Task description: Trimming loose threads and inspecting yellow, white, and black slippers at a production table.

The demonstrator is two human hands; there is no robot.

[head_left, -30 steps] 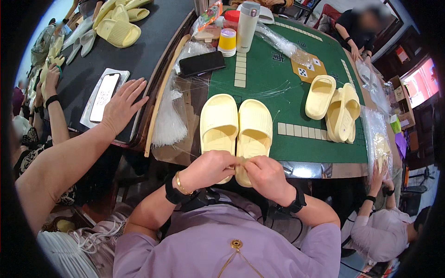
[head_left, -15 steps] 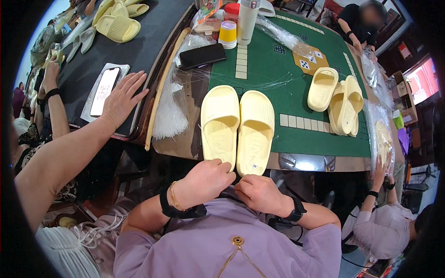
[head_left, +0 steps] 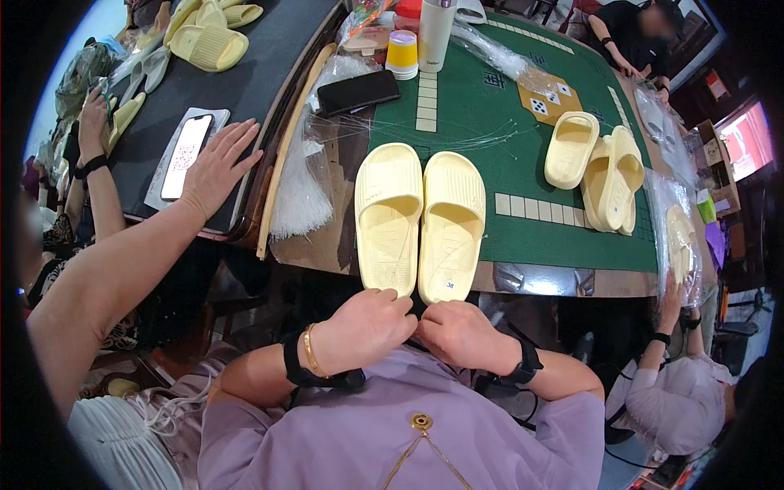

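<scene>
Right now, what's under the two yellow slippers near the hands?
The green mat and brown surface show around the yellow slippers; whatever lies directly beneath is covered.

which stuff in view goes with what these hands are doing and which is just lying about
Part of the job, it seems:
left slipper and right slipper
left hand and right hand, at the heels
likely the clear strands and stacked slippers

Apparently just lying about:
dark phone
lit phone
pale bottle
yellow-and-white cups
</scene>
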